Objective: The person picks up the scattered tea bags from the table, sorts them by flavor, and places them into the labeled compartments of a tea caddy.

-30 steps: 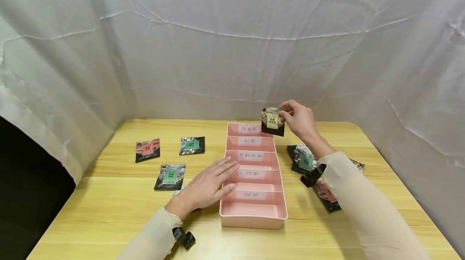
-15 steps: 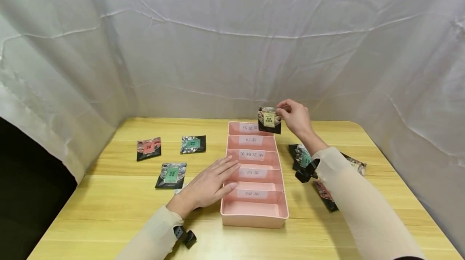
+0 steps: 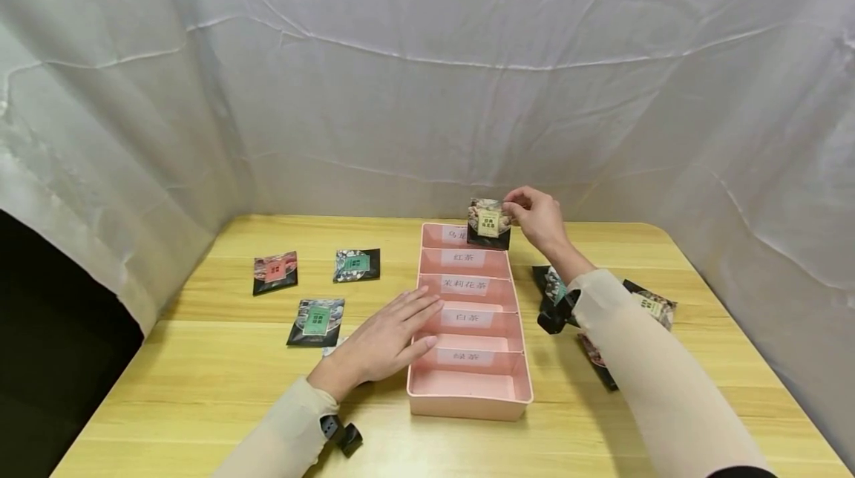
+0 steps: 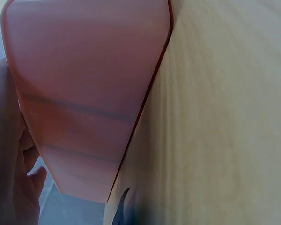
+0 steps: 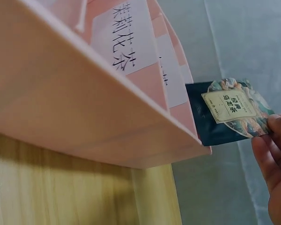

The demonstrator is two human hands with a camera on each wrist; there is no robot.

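My right hand (image 3: 539, 222) pinches a dark tea sachet (image 3: 488, 224) with a pale yellow label between thumb and fingers. In the head view the sachet covers part of the farthest compartment of a long pink divided box (image 3: 470, 408). The right wrist view shows the lower end of the sachet (image 5: 234, 110) at that compartment's opening; how deep it reaches is hidden. My left hand (image 3: 381, 337) rests on the box's left rim, its fingers extended over the edge. White labels with Chinese characters mark the compartments.
Left of the box lie a red-labelled sachet (image 3: 275, 273), a green-labelled one (image 3: 357, 265), another green-labelled one (image 3: 316, 322), and one mostly hidden by the left hand. Several sachets, including a yellow-labelled one (image 3: 651, 305), lie around the right forearm. A pale curtain (image 3: 427, 92) hangs behind the table.
My right hand has carried the sachet a little to the left, over the box's far compartment, and slightly lower at the end. The left hand stays on the rim.
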